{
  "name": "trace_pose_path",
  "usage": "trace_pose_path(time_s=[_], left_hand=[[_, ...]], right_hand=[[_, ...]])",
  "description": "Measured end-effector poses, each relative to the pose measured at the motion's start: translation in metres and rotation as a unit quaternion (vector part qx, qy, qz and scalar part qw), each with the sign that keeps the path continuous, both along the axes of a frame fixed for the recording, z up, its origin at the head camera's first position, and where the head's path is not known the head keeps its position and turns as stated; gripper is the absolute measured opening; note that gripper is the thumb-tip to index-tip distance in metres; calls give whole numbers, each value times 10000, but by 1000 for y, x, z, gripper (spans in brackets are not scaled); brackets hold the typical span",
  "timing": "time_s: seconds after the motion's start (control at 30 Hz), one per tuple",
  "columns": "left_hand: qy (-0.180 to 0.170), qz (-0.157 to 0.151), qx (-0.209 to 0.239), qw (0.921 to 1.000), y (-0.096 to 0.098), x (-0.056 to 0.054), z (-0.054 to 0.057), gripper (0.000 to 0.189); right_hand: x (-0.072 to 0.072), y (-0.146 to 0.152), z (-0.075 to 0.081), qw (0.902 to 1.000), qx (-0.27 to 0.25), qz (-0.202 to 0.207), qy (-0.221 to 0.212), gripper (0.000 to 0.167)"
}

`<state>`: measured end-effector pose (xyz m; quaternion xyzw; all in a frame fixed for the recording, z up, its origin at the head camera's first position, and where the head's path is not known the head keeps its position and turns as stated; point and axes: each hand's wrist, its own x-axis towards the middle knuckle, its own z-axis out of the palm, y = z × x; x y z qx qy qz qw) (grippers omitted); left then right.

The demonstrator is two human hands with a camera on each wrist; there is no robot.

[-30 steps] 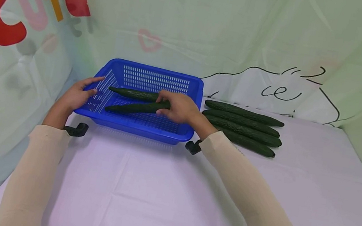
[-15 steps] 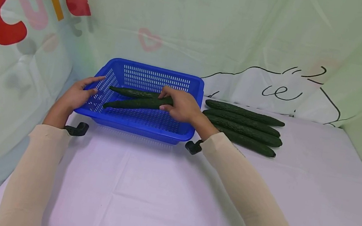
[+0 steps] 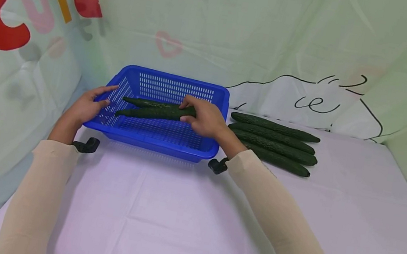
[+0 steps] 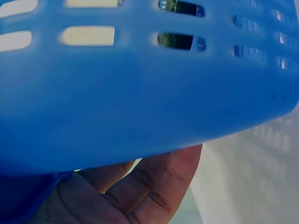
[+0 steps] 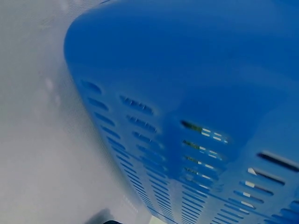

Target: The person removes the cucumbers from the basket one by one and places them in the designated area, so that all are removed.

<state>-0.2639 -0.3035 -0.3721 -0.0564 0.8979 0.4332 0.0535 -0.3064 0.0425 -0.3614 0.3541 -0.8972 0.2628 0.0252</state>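
Note:
A blue slotted plastic basket (image 3: 160, 144) stands at the back left of the table. Its left rim is held by my left hand (image 3: 87, 106), and the left wrist view shows fingers (image 4: 159, 184) below the basket's edge. Inside the basket, my right hand (image 3: 205, 118) grips the right end of a dark green cucumber (image 3: 149, 112). A second cucumber (image 3: 139, 102) lies just behind it, partly hidden by the held one and the hand. In the right wrist view the basket's wall (image 5: 187, 70) hides the hand.
Right of the basket, several more cucumbers (image 3: 272, 144) lie side by side on the white-covered table (image 3: 174, 211). A pale curtain (image 3: 281, 37) with drawings closes off the back and sides.
My right hand has shifted the gripped cucumber backward, up against the other one in the basket. The left hand and the basket have stayed in place.

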Motion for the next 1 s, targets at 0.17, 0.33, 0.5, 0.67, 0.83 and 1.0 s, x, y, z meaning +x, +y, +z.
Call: trace_pose_path(time_s=[0.17, 0.33, 0.5, 0.67, 0.83, 1.0], left_hand=[[72, -32, -115, 9999, 0, 1, 1, 57], [153, -90, -203, 9996, 1, 2, 1, 58], [259, -168, -459, 9985, 1, 1, 1, 53], [124, -217, -567, 9981, 0, 0, 3, 55], [-50, -249, -589, 9979, 0, -1, 4, 61], [-40, -284, -611, 9977, 0, -1, 5, 62]], right_hand=[[1, 1, 1, 9999, -57, -85, -2, 24], [0, 2, 0, 9997, -177, -151, 103, 24], [1, 2, 1, 9985, -398, -258, 270, 24], [2, 2, 2, 9960, -644, -302, 548, 25], [3, 2, 1, 9941, -796, -332, 660, 26], [3, 3, 0, 9921, -939, -368, 746, 27]])
